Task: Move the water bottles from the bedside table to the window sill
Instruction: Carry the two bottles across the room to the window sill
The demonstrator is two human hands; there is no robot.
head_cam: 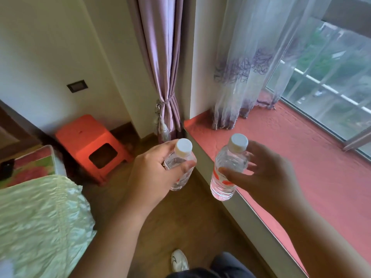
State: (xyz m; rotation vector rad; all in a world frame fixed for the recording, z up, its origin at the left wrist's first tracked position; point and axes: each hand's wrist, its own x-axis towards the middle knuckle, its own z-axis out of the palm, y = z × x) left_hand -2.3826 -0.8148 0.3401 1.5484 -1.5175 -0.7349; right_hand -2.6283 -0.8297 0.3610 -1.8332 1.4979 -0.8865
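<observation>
I hold two clear water bottles with white caps and red-and-white labels, both upright in the air. My left hand (pixel 152 173) grips the left bottle (pixel 181 165) over the wooden floor, just left of the sill's edge. Fingers and thumb of my right hand (pixel 265 173) wrap around the right bottle (pixel 227 171), which hangs at the front edge of the window sill (pixel 301 149). The sill is a wide ledge covered in red cloth, running along the window on the right. The bedside table is not in view.
A sheer white curtain (pixel 245 73) hangs onto the sill's far end, and a tied purple curtain (pixel 164 77) stands at the corner. An orange plastic stool (pixel 90 139) sits on the floor by the wall. A bed with pale green bedding (pixel 36 223) fills the lower left.
</observation>
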